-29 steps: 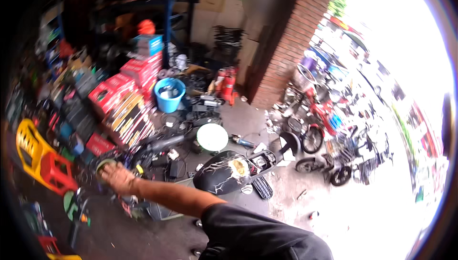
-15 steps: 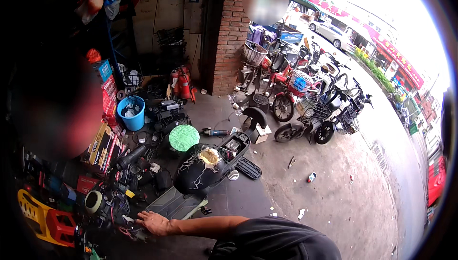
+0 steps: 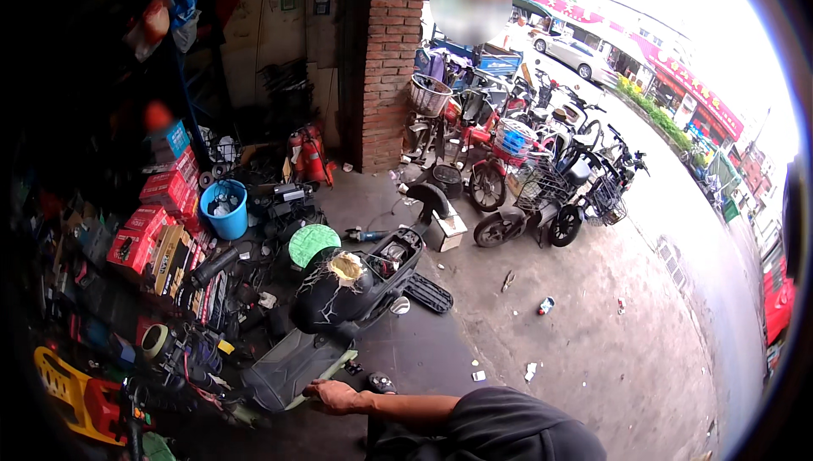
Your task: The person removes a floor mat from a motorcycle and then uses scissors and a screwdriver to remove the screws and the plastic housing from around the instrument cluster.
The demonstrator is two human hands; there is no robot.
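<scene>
My left hand point(image 3: 334, 396) reaches in from the lower right, fingers curled beside the pale green edge of the scooter's grey footboard point(image 3: 279, 364); whether it grips that edge is unclear. Behind it, the cracked black seat point(image 3: 326, 309) shows yellow foam, with an open black compartment point(image 3: 394, 258) at the rear. A handlebar assembly point(image 3: 190, 368) with wiring lies left of the hand. A shoe point(image 3: 381, 383) shows just above my forearm. My right hand is out of view.
Stacked boxes point(image 3: 165, 224), a blue bucket point(image 3: 224, 220), a green round top point(image 3: 313, 242) and cluttered parts fill the left. A yellow-and-red stool point(image 3: 68, 385) stands lower left. Red extinguishers point(image 3: 312, 156) stand by a brick pillar point(image 3: 389, 71). Parked bikes point(image 3: 559, 190) crowd the pavement, beside a road with a white car point(image 3: 572, 55).
My left hand has moved right from the handlebar area to beside the footboard edge, its fingers going from spread to curled. The view has swung, showing more of the street.
</scene>
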